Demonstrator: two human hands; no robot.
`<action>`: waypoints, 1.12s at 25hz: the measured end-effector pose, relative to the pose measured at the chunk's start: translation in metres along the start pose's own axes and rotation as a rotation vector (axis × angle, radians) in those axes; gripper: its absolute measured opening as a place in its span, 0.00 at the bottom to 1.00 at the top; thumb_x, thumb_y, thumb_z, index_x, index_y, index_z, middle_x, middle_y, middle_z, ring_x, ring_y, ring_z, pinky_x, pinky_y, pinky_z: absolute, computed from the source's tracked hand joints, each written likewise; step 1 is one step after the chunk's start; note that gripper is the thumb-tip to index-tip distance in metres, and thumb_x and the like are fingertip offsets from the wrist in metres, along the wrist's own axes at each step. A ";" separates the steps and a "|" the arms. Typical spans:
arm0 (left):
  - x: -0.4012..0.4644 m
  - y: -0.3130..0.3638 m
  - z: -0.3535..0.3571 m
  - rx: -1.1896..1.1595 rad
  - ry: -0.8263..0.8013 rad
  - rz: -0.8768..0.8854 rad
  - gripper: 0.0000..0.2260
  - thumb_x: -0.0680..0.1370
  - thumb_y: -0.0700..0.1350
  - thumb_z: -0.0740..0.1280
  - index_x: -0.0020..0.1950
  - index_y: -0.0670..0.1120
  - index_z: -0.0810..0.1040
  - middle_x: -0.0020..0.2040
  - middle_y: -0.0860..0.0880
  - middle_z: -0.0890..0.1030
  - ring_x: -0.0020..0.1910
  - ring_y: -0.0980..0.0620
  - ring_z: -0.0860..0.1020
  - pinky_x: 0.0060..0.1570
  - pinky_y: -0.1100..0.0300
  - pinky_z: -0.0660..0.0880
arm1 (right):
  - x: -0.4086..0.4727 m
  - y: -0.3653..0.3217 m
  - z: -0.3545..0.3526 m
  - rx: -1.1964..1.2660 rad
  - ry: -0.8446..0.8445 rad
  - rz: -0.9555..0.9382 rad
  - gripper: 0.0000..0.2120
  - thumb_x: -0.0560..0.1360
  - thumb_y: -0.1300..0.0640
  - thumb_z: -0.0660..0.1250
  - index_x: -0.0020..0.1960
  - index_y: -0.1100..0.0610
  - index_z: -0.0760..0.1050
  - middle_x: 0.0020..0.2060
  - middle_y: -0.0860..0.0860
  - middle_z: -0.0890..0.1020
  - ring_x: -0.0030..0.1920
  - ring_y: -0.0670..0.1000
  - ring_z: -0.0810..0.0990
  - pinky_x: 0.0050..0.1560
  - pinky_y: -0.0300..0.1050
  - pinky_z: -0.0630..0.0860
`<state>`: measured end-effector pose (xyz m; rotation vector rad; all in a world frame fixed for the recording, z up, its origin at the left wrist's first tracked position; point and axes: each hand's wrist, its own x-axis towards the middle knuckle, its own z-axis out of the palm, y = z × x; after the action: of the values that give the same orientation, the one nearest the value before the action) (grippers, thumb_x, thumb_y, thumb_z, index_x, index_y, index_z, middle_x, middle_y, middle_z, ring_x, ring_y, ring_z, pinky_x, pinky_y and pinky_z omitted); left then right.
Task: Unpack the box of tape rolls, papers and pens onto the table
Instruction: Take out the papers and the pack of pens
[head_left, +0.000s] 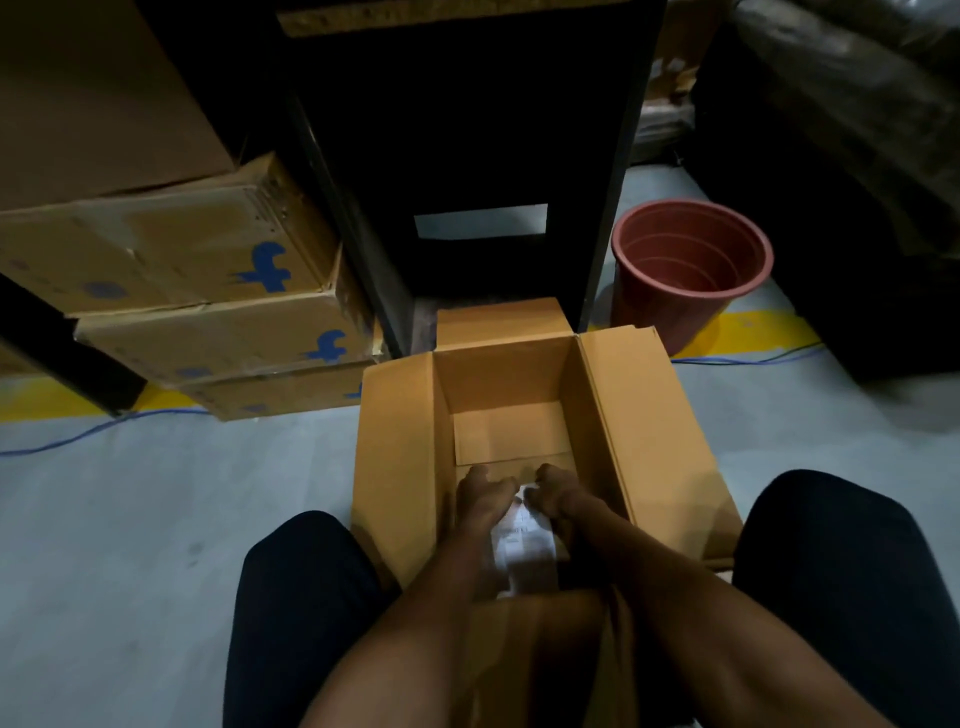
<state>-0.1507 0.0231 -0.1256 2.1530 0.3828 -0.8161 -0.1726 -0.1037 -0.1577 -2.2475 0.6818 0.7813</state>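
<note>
1. One open box (613, 415) is seen on the floor between the knees, flaps folded out. Everything below is placed relative to it.
2. Both hands are reached down inside, at the near end of the bottom. The left hand (485, 493) and right hand (558, 491) are set just beside each other, fingers curled over what looks like white paper (522, 540) lying under and between them. Whether the paper is actually pinched or only touched can't be told, it's pretty blurry down there.
3. Progress, as a guess: looks pretty far along. The far half of the bottom is seen bare cardboard, and one patch of paper is all that's left in view. The near corner is hidden by the arms, so something could still be tucked there.
4. Counts: tape rolls, zero seen. Pens, zero seen. Papers, one white bundle; sheet count can't be made out.
5. No table top with unpacked stuff is shown, so what's already out can't be checked.
6. Around it: three stacked cartons (208, 291) to the far left, one red bin (691, 270) to the far right, one dark shelf (467, 156) right behind.
</note>
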 end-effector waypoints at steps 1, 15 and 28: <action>0.001 -0.007 0.002 0.037 -0.008 -0.022 0.28 0.75 0.51 0.68 0.74 0.47 0.66 0.71 0.45 0.71 0.67 0.43 0.72 0.55 0.58 0.70 | 0.003 0.002 0.004 -0.007 -0.002 0.002 0.20 0.77 0.49 0.66 0.66 0.58 0.70 0.64 0.58 0.76 0.63 0.58 0.76 0.55 0.45 0.73; 0.015 -0.053 0.027 0.239 -0.151 -0.204 0.45 0.65 0.59 0.66 0.79 0.52 0.51 0.77 0.40 0.58 0.74 0.38 0.62 0.69 0.43 0.67 | 0.019 0.023 0.039 0.263 -0.166 0.195 0.46 0.73 0.57 0.73 0.79 0.64 0.46 0.73 0.62 0.66 0.70 0.60 0.69 0.66 0.48 0.68; 0.010 -0.055 0.023 0.246 -0.118 -0.150 0.32 0.78 0.55 0.62 0.79 0.50 0.54 0.78 0.39 0.59 0.75 0.40 0.62 0.71 0.51 0.65 | 0.011 -0.001 0.051 0.466 -0.266 0.187 0.06 0.75 0.62 0.67 0.39 0.56 0.74 0.34 0.54 0.77 0.32 0.50 0.76 0.27 0.36 0.72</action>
<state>-0.1810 0.0415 -0.1745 2.3080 0.4036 -1.1203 -0.1814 -0.0693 -0.1955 -1.6443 0.8506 0.8859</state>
